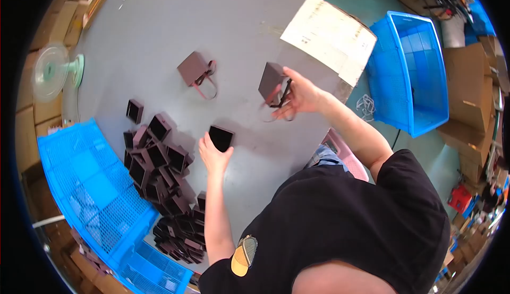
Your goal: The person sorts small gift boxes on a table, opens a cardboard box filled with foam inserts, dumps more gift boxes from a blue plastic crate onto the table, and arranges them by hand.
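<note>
My left hand (216, 156) holds a small dark open box (221, 138) between thumb and fingers over the grey table. To the right, my right hand (298, 92) grips a dark box (270, 79) with loose straps hanging from it. Between and above the hands, a brown box (193, 69) with a reddish strap lies by itself on the table. A heap of similar dark boxes (158, 156) lies left of my left hand.
Blue crates stand at the left edge (95, 172) and at the right (425, 76). A flat cardboard sheet (329, 38) covers the table's far right corner. A small fan (53, 72) stands at the upper left. A pink basket (348, 153) is beside my body.
</note>
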Available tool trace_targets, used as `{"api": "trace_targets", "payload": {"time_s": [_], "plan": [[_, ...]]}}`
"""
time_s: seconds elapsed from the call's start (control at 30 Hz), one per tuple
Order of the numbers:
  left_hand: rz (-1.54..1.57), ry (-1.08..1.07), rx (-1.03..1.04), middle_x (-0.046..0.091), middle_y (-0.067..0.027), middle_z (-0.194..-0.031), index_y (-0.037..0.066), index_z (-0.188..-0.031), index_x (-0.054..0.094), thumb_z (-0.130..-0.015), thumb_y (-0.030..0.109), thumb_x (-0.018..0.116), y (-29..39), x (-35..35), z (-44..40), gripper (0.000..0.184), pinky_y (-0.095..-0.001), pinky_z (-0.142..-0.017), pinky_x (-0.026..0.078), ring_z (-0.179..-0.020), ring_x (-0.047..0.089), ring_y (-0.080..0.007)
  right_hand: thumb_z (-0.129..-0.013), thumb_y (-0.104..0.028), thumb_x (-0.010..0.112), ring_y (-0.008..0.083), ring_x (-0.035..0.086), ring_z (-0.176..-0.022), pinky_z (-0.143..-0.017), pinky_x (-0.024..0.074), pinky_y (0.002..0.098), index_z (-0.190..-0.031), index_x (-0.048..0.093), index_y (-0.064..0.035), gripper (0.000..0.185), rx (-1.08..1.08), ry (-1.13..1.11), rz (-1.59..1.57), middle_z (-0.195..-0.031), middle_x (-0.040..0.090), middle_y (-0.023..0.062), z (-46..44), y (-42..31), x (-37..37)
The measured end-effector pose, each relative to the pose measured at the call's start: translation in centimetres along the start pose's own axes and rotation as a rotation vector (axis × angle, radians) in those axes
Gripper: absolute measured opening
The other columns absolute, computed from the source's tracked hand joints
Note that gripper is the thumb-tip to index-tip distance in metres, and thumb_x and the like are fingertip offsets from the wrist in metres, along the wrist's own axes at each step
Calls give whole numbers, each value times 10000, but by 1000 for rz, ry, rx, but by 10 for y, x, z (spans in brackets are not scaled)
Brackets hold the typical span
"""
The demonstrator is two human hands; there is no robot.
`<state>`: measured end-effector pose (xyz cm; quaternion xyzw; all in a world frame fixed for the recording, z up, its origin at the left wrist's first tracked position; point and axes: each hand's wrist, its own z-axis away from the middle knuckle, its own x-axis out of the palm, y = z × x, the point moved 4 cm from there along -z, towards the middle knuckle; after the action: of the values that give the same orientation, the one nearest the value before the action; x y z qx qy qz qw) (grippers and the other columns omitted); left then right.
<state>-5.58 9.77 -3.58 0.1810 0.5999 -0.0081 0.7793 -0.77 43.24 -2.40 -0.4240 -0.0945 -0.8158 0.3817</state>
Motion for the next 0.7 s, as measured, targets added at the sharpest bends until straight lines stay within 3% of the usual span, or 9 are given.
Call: {"api": "trace_targets", "payload": {"time_s": [0.1, 0.13, 0.27, 0.37, 0.43, 0.5, 0.63, 0.7], "plan": [[174, 13, -197, 440, -262, -1282, -53, -1369, 313, -586, 274, 840, -18, 1, 60, 998, -438, -1010, 374, -1177, 456, -399, -870, -706, 340, 607, 433, -1134, -963, 388, 616, -1420, 253, -123, 807, 148, 98, 82, -1253, 482, 230, -26, 34, 53], [262, 19, -277, 448, -260, -1283, -61, -1372, 308, -591, 275, 841, -24, 1, 80, 1003, -434, -1017, 369, -1193, 450, -389, -856, -729, 333, 597, 429, -1144, -976, 364, 633, -1440, 216, -173, 814, 210, 68, 128, -1321, 419, 284, -38, 50, 61], [351, 107, -479, 422, -257, -1330, -43, -1390, 287, -595, 239, 848, -41, -13, 139, 1013, -440, -1058, 329, -1259, 387, -387, -849, -741, 324, 562, 470, -1134, -983, 361, 616, -1450, 182, -143, 860, 421, 11, 245, -1303, 401, 354, -64, 101, 103], [423, 241, -626, 455, -249, -1299, -46, -1385, 291, -603, 238, 852, -43, -40, 175, 1003, -428, -1030, 360, -1218, 433, -370, -815, -761, 374, 542, 461, -1160, -979, 358, 615, -1459, 199, -166, 894, 520, -58, 413, -1316, 382, 375, -92, 145, 107], [690, 410, -609, 459, -220, -1308, -31, -1395, 291, -617, 218, 853, -61, -35, 201, 992, -391, -1049, 346, -1249, 426, -328, -810, -774, 359, 484, 527, -1116, -982, 372, 574, -1450, 247, -146, 903, 575, -94, 589, -1292, 415, 374, -112, 175, 114], [676, 528, -637, 430, -210, -1346, -14, -1402, 292, -615, 206, 851, -57, -53, 230, 990, -391, -1063, 335, -1271, 409, -319, -809, -781, 346, 474, 537, -1106, -987, 372, 562, -1445, 271, -148, 901, 629, -17, 746, -1289, 423, 368, -121, 217, 127], [525, 661, -762, 402, -212, -1369, -4, -1405, 291, -606, 201, 854, -82, -63, 301, 998, -406, -1070, 325, -1277, 397, -333, -848, -731, 358, 450, 542, -1115, -1011, 358, 549, -1383, 393, -128, 807, 790, -362, 860, -1270, 449, 363, -134, 289, 179], [436, 717, -888, 407, -218, -1362, -14, -1394, 304, -611, 199, 850, -93, -79, 337, 978, -407, -1065, 329, -1272, 398, -339, -863, -695, 386, 418, 570, -1076, -969, 416, 530, -1332, 444, -93, 766, 824, -347, 893, -1203, 505, 326, -147, 326, 194]]}}
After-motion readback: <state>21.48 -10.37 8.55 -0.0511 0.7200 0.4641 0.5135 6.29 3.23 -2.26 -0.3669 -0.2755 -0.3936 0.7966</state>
